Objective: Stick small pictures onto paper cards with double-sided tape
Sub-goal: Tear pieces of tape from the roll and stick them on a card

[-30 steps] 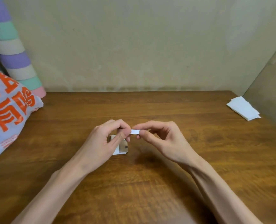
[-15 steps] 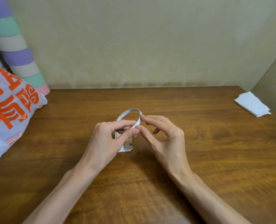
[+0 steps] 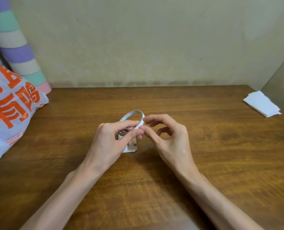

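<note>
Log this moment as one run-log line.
left hand grips thin white tape ring | right hand pinches its edge | small white card beneath

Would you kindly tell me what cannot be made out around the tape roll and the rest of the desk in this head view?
Small stack, head view: mostly under the left hand; its print is too small.
Tape roll: near side behind that hand; whether the right hand has lifted a free end is unclear.
Plastic bag: cut off by the left edge.
White sheets: count too small to tell.
</note>
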Demonstrator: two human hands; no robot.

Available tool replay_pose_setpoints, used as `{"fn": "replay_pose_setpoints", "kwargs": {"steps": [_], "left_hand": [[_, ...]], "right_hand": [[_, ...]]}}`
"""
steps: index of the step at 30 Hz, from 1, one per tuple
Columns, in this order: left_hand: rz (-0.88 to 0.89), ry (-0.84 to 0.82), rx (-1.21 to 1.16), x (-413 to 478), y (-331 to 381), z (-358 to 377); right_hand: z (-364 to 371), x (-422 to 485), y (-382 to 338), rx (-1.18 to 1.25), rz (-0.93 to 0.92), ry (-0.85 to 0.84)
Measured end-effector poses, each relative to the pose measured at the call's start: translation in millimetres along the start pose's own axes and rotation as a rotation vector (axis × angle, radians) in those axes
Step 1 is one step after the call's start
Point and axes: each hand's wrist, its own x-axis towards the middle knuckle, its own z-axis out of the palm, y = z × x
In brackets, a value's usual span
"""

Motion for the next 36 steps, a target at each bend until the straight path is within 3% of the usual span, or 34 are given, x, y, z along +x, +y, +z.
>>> {"fn": "replay_pose_setpoints", "kwargs": {"steps": [36], "left_hand": [[-0.030,-0.009,-0.020,0,-8,0]], "right_hand": [[8,-5,-1,0.064,0.023,0.024]]}}
